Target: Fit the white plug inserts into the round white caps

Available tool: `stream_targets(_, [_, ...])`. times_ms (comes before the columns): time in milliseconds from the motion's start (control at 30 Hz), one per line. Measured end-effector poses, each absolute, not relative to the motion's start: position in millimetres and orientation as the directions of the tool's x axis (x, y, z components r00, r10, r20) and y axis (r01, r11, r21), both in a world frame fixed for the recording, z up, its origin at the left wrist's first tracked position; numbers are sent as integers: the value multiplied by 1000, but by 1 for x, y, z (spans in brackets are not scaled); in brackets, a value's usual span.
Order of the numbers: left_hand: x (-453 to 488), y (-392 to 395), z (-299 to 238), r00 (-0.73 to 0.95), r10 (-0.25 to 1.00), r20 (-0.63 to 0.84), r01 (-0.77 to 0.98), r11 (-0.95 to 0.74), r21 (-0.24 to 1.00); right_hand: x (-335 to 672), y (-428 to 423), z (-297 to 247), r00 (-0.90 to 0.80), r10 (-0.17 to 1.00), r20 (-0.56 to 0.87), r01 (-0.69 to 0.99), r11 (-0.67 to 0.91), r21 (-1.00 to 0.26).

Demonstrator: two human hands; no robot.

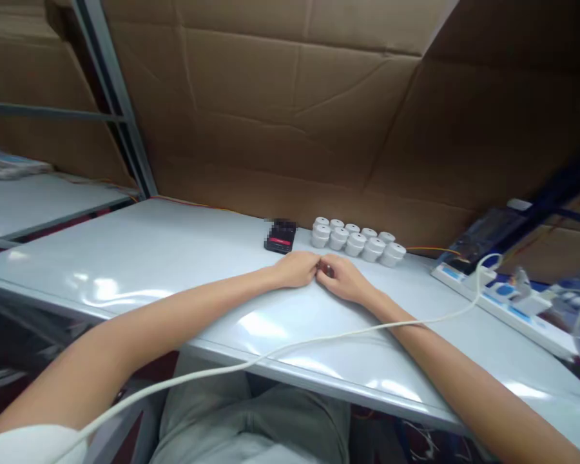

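My left hand (pixel 298 269) rests on the pale glossy table with its fingers curled in. Touching it at the fingertips is my right hand (pixel 342 276), also curled, with a small dark gap between thumb and fingers. Whatever either hand may hold is hidden. Just behind my left hand lies a black box (pixel 280 236) with a red stripe, partly blurred out. Several white round lidded containers (pixel 356 244) stand in two rows behind my right hand.
A white cable (pixel 314 340) runs across the front, over my right forearm, to a white power strip (pixel 505 310) with plugs on the right. Cardboard sheets (pixel 270 116) wall off the back. A metal shelf post (pixel 120 96) rises at left.
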State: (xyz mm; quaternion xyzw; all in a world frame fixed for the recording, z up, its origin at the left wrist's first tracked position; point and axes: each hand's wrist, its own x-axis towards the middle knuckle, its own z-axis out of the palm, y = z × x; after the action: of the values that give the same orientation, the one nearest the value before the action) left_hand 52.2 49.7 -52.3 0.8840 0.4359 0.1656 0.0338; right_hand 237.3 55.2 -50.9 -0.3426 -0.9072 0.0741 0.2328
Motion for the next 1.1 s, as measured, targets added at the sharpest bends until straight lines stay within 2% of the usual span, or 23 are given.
stream_targets(400, [53,48,-50,567,781,262,783,-610,122,237,55,-51,-655,658,370,587,752,-299])
stream_targets(600, [53,40,-44,573,751,329,796,-606,-3,237,55,-51,-651,665,367,593,747,-302])
stream_targets(767, [54,59,-28,554,704,444,819,-556,-141,235,54,-50,-636,673,378,600,739,-307])
stream_targets(967, [69,94,-11,517,774,364,840,-542,-41,236,55,-49,-642,664,382,594,747,-300])
stream_targets(1100, [63,81,-13,545,763,348,817,-576,-17,236,53,-49,-595,667,448,564,744,-359])
